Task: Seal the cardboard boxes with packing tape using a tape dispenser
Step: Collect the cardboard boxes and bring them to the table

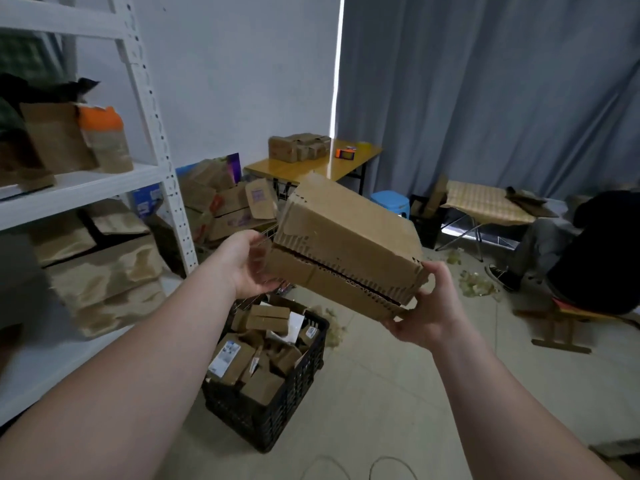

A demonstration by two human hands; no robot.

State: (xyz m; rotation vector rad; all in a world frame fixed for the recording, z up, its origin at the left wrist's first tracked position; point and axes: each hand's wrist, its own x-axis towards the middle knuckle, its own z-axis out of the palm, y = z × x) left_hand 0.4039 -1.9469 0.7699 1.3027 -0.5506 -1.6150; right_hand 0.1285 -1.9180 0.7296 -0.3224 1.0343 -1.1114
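Both bare forearms reach out in front, and between them a cardboard box (346, 244) is held up in the air, tilted. Its long side faces the person, and a dark slit runs along it where the rough-edged flaps meet. The left hand (247, 265) grasps the box's left end, with its fingers curled against the cardboard. The right hand (427, 306) grasps the near right corner, thumb lying up along the edge and fingers underneath.

Straight below the box a black plastic crate (294, 393) stands on the pale tiled floor, heaped with small parcels (266, 318), some with printed labels. To the left is white metal shelving (149, 109), stacked with crumpled brown paper bags (104, 282).

Further back, flattened cartons (225, 202) are piled against the wall. A yellow-topped table (301, 166) holds more brown boxes (298, 147) and a small orange object (344, 153), too small to make out. A blue stool (389, 200) stands just beside the table. At the right a seated person (595, 251) in dark clothes is bent over, in front of a grey curtain (485, 81).
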